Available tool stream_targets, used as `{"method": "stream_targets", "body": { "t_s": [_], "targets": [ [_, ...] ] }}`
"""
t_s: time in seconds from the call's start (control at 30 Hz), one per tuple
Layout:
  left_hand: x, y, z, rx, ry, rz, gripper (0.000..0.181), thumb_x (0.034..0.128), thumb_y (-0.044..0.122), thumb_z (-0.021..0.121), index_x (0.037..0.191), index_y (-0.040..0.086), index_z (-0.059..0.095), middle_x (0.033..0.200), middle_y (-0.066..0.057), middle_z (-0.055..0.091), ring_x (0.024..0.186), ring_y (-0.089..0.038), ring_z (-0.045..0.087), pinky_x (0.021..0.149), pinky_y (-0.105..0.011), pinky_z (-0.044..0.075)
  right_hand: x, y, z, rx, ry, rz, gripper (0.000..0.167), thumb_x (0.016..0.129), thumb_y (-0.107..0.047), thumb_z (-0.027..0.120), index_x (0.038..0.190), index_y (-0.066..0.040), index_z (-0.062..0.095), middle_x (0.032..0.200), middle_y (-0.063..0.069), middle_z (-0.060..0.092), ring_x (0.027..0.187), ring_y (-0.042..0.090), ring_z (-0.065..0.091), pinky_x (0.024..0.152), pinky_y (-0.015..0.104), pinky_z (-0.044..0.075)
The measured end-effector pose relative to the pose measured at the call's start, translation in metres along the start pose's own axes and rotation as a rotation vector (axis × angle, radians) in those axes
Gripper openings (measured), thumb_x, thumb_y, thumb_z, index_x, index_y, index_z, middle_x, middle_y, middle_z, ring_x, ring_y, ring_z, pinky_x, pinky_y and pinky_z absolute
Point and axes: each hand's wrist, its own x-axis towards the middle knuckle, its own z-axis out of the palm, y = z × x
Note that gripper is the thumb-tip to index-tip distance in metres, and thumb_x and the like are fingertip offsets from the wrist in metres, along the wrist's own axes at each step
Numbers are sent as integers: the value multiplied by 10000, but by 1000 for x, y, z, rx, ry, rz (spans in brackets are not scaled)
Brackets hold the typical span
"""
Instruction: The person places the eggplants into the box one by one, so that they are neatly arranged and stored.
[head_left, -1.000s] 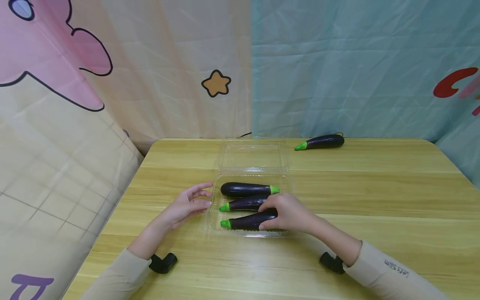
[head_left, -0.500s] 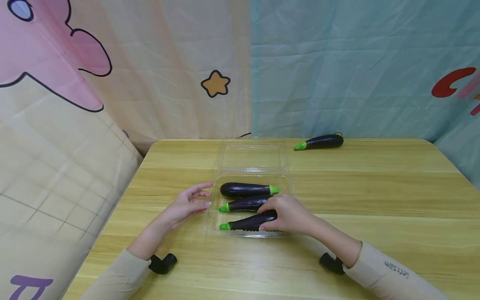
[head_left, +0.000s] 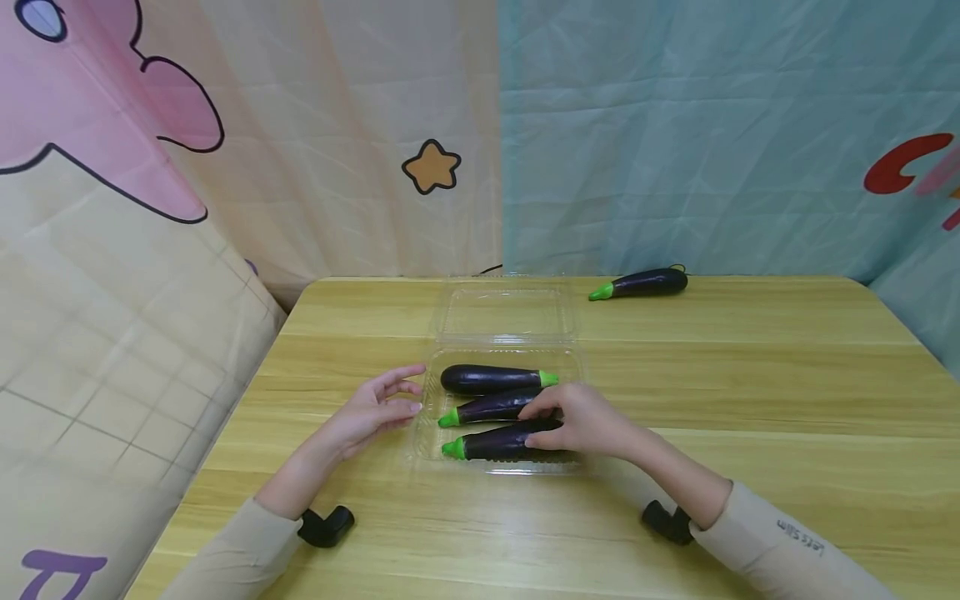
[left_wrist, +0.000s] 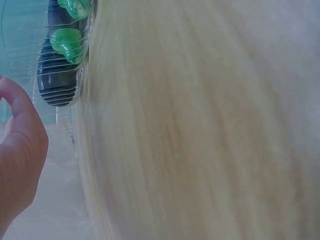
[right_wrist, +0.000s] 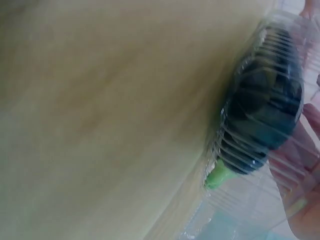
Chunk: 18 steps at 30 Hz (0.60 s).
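Note:
A clear plastic clamshell container [head_left: 429, 450] lies open on the table, its lid folded back behind it. Three eggplants are in its base: a back one [head_left: 483, 380], a middle one [head_left: 487, 407] and a front one [head_left: 493, 442]. The right hand [head_left: 588, 423] is over the right end of the front eggplant, thumb touching its top and fingers beside the middle eggplant, apart from the thumb. At the container's left edge is the left hand [head_left: 375, 412], fingers loosely spread and holding nothing. Through the ribbed wall, the right wrist view shows the dark eggplants [right_wrist: 265, 100].
Another eggplant [head_left: 649, 282] lies at the table's back edge, right of the lid [head_left: 506, 312]. Behind the wooden table [head_left: 750, 375] hangs a printed curtain [head_left: 675, 125]. Black wrist mounts [head_left: 327, 527] sit under both forearms.
The right hand has loosened and shifted slightly right, its thumb lifting from the front eggplant's near side to its top. That eggplant has settled slightly rightward. The left hand stays still.

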Motion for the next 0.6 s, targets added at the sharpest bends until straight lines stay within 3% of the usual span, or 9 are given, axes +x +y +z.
{"method": "stream_targets", "body": {
  "t_s": [0.13, 0.33, 0.47, 0.6],
  "targets": [
    [0, 0, 0, 1, 0, 0, 624, 880, -18, 578, 1432, -16, 287, 1123, -95, 458, 841, -102, 574, 725, -207, 507, -1, 2, -6, 67, 6, 20, 280, 783, -214, 751, 1017, -65, 715, 994, 21, 683, 886, 173, 611, 717, 264, 513],
    [0, 0, 1, -2, -4, 2, 621, 880, -26, 572, 1430, -22, 284, 1118, -88, 462, 840, -96, 579, 729, -207, 507, -2, 11, -17, 183, 31, 61, 304, 796, -193, 739, 1043, -21, 696, 992, 80, 683, 897, 230, 609, 757, 337, 524],
    [0, 1, 1, -4, -4, 0, 619, 881, -29, 569, 1430, -21, 283, 1116, -86, 465, 833, -92, 580, 728, -205, 508, -4, 17, -27, 259, 80, 86, 325, 796, -163, 740, 1060, 17, 680, 980, 118, 676, 897, 262, 607, 756, 328, 528],
    [0, 1, 0, -5, -7, -1, 620, 881, -28, 570, 1430, -22, 282, 1115, -86, 465, 829, -93, 583, 724, -204, 508, -6, 24, -36, 294, 136, 104, 330, 795, -147, 742, 1058, 39, 673, 971, 146, 668, 859, 211, 606, 725, 290, 534]
  ]
}}
